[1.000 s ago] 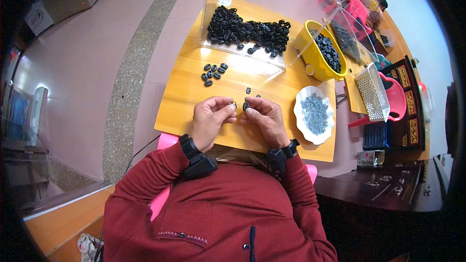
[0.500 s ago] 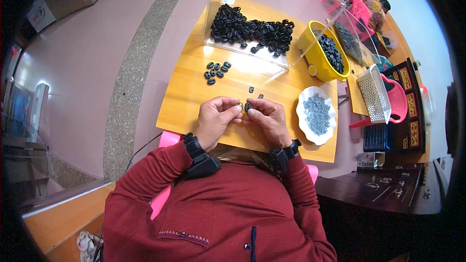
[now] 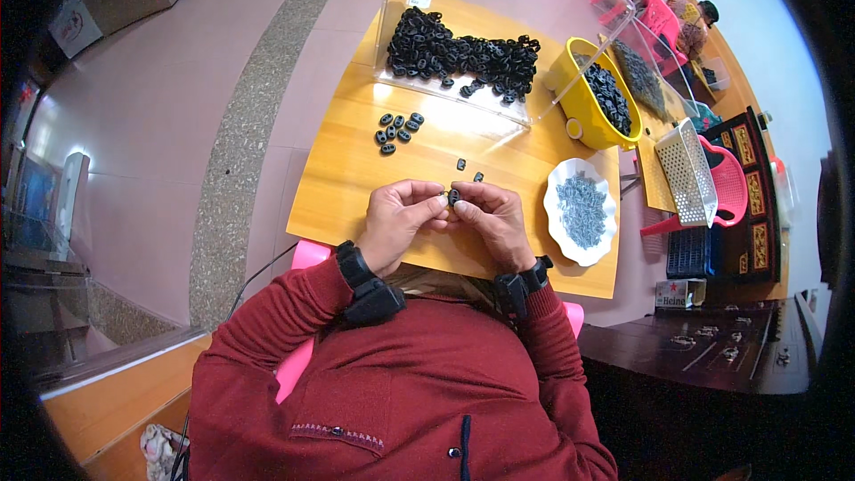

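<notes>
My left hand and my right hand meet fingertip to fingertip over the near part of a wooden table. Between the fingertips of both hands sits one small black oval piece. Two more loose black pieces lie on the table just beyond my fingers. A small cluster of several black pieces lies further off to the left. A big heap of the same black pieces fills a clear plastic tray at the far side.
A white scalloped dish with small grey parts stands right of my right hand. A yellow tub with black pieces sits beyond it. A white perforated basket and red stools stand to the right. Pink floor lies left.
My hands have closed together, fingertips now touching around the black piece. The rest of the table looks the same.
</notes>
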Demonstrator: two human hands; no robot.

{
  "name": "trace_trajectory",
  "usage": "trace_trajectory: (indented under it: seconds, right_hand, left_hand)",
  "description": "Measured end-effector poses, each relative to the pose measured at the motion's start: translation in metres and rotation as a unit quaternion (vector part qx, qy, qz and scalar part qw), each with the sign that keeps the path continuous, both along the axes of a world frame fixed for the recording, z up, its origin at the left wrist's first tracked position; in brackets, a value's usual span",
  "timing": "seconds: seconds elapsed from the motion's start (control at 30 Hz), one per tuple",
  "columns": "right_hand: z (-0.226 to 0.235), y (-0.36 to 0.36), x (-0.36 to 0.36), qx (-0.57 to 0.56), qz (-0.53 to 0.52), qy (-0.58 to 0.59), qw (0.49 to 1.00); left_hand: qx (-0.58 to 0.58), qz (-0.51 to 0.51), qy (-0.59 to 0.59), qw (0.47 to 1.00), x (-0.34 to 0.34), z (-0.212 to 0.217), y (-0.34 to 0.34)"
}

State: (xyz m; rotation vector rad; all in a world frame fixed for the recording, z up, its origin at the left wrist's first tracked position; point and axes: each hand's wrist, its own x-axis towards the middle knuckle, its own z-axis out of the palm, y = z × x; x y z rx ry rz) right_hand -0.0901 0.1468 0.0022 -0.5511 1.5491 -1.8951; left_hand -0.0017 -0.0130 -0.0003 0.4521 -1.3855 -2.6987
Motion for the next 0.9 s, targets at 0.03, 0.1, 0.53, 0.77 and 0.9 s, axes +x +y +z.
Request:
trace_trajectory:
  seconds: [0.03, 0.1, 0.53, 0.77, 0.9]
  right_hand:
    - [0.000, 0.000, 0.000, 0.000, 0.000, 0.000, 1.000]
    - [-0.001, 0.000, 0.001, -0.017, 0.003, -0.016, 1.000]
    - [0.002, -0.001, 0.004, -0.048, 0.001, -0.030, 0.998]
    - [0.000, 0.003, 0.002, -0.054, 0.009, -0.048, 0.997]
    - [0.006, 0.006, 0.001, -0.064, 0.052, -0.073, 0.994]
  left_hand:
    - [0.006, -0.003, -0.009, 1.000, 0.000, 0.000, 0.000]
    - [0.013, -0.005, -0.009, 1.000, 0.000, 0.002, -0.001]
    - [0.040, -0.033, -0.018, 0.998, -0.001, 0.002, -0.004]
    - [0.059, -0.063, -0.022, 0.996, 0.001, 0.007, -0.007]
    - [0.087, -0.101, -0.016, 0.991, 0.000, 0.004, -0.010]
